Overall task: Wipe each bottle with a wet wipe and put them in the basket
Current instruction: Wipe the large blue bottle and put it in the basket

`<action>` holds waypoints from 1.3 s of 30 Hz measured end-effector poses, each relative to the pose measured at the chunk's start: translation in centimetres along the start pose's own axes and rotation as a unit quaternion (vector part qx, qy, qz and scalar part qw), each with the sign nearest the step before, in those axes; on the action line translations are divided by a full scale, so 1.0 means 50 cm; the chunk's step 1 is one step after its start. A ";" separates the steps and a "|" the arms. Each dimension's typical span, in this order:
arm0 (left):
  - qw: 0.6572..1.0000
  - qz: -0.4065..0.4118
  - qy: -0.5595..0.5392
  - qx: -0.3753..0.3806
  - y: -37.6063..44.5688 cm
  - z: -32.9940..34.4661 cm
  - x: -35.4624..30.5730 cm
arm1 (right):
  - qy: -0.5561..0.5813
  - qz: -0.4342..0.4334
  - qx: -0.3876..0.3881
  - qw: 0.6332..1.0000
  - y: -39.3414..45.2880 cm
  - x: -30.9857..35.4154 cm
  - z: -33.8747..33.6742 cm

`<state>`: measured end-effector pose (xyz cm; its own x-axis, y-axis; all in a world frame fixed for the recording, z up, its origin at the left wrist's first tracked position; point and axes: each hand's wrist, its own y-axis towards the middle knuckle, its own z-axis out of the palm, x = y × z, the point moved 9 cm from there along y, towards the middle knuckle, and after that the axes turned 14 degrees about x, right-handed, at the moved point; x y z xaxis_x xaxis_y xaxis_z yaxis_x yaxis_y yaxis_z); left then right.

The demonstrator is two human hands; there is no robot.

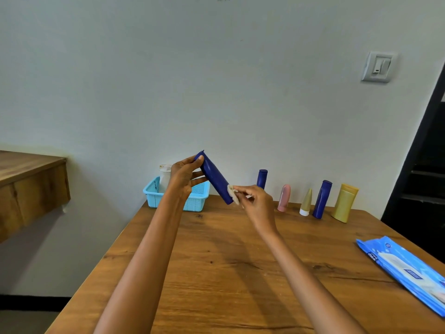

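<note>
With one white bottle (165, 177) already in the light-blue basket (154, 196) at far left, the left hand (183, 175) grips a dark-blue bottle (215, 178) mid-air while the right hand (255, 201) pinches a wet wipe (232, 192) against its lower end, and five bottles (321, 200) remain standing at far right.

Two bare forearms, left hand (183, 176), right hand (258, 205), no sleeves

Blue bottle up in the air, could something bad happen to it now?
The blue bottle is tilted, and the left hand holds only its top end, so a hard rub from the wipe in the right hand might knock it loose. If it fell, it could land on the table.
</note>
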<state>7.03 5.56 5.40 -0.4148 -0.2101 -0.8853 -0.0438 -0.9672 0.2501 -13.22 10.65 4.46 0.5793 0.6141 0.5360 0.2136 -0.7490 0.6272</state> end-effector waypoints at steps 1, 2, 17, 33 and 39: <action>1.000 0.000 -0.001 0.002 0.000 0.004 0.002 | -0.003 0.002 -0.018 1.000 0.007 0.002 -0.009; 1.000 0.000 0.001 0.002 0.001 0.007 0.002 | -0.012 -0.005 -0.028 1.000 0.015 0.013 -0.015; 0.998 0.025 -0.042 0.044 0.002 0.010 -0.026 | 0.194 0.066 -0.025 0.979 -0.030 -0.039 0.003; 0.989 0.015 0.078 0.126 -0.006 0.086 -0.003 | 0.216 0.095 0.005 0.972 0.109 0.011 -0.003; 0.983 0.025 0.107 0.147 -0.011 0.102 -0.007 | 0.130 0.020 -0.044 0.990 0.133 0.055 -0.016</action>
<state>2.56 6.90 7.60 -0.2230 -0.3117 -0.9237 -0.3024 -0.8787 0.3695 -10.83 7.54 10.58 0.3616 0.6362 0.6816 0.1192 -0.7566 0.6430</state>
